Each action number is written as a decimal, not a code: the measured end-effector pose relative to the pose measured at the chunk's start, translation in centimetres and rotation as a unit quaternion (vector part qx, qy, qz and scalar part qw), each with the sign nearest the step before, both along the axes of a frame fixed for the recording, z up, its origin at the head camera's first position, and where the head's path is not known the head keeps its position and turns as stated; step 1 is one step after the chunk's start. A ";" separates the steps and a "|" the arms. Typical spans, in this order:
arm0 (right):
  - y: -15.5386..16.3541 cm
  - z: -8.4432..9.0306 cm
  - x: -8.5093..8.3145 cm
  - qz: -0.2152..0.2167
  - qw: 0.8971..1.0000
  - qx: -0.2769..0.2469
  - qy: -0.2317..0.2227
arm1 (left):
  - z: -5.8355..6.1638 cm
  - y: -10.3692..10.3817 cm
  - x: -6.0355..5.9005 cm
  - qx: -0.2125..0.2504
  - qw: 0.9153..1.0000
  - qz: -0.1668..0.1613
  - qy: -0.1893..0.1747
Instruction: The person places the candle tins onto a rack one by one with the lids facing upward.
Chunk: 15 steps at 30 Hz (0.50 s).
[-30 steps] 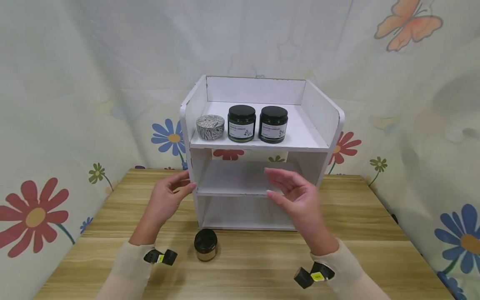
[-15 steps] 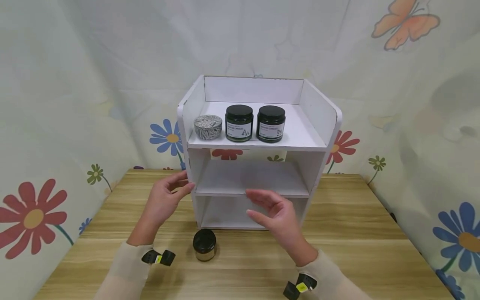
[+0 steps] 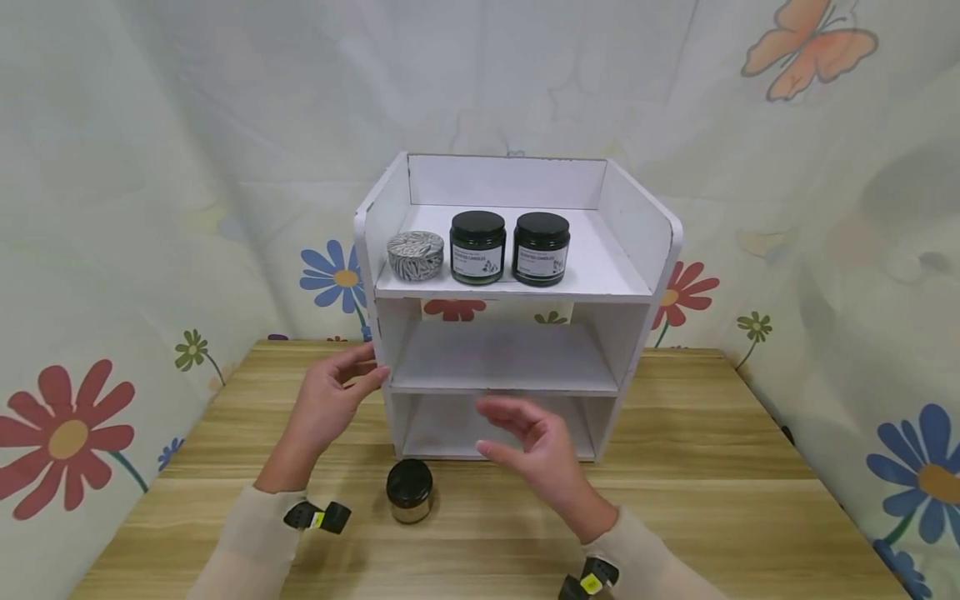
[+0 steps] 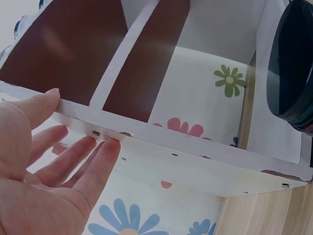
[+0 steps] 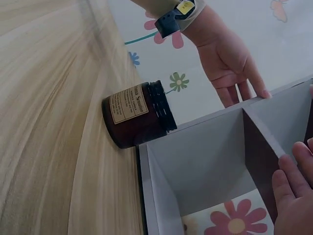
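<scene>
My left hand (image 3: 327,406) rests at the left side of a white three-level shelf unit (image 3: 506,357). Its thumb touches the front edge of the side panel (image 4: 146,127), and its fairly straight fingers lie along the outer face. Before the lower compartment hovers my right hand (image 3: 542,454), thumb and fingers apart, nothing between them. To its left a dark candle jar (image 3: 410,492) with a black lid stands upright on the table, just before the unit's front left corner. The right wrist view shows the printed tan label on this candle jar (image 5: 131,108).
On the top board, left to right, sit a round patterned tin (image 3: 416,256) and two green jars with black lids, the middle jar (image 3: 477,250) and the right jar (image 3: 541,250), labelled scented candles. A wooden table (image 3: 720,467) carries everything; a flowered curtain (image 3: 225,125) hangs behind.
My right hand has come left and down, from before the middle board to before the lower compartment. The left hand stays at the side panel, and the jars have not moved.
</scene>
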State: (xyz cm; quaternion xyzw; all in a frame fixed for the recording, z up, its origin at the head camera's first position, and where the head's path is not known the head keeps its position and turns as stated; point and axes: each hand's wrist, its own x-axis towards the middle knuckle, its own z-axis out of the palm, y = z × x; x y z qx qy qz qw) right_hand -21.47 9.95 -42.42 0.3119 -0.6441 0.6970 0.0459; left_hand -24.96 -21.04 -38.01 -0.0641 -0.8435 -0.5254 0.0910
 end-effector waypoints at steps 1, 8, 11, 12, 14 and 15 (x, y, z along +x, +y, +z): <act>0.0 -0.1 0.0 0.001 1.000 0.003 -0.003 | 0.0 0.0 0.0 0.000 1.000 0.000 0.000; -0.6 -0.9 -0.2 -0.008 0.997 0.059 -0.053 | -0.2 0.0 -0.1 -0.001 1.000 0.001 -0.001; -1.0 -1.4 -0.2 -0.002 0.995 0.071 -0.064 | -0.1 0.0 0.0 0.000 1.000 0.001 0.000; -1.1 -1.5 -0.1 -0.001 0.995 0.073 -0.064 | -0.1 0.0 0.0 0.000 1.000 0.002 -0.001; -1.3 -1.7 -0.1 0.000 0.996 0.072 -0.059 | -0.1 0.0 0.0 0.000 1.000 0.002 -0.002; -1.3 -1.8 -0.1 0.001 0.996 0.071 -0.056 | -0.1 0.0 0.0 0.001 1.000 0.002 -0.003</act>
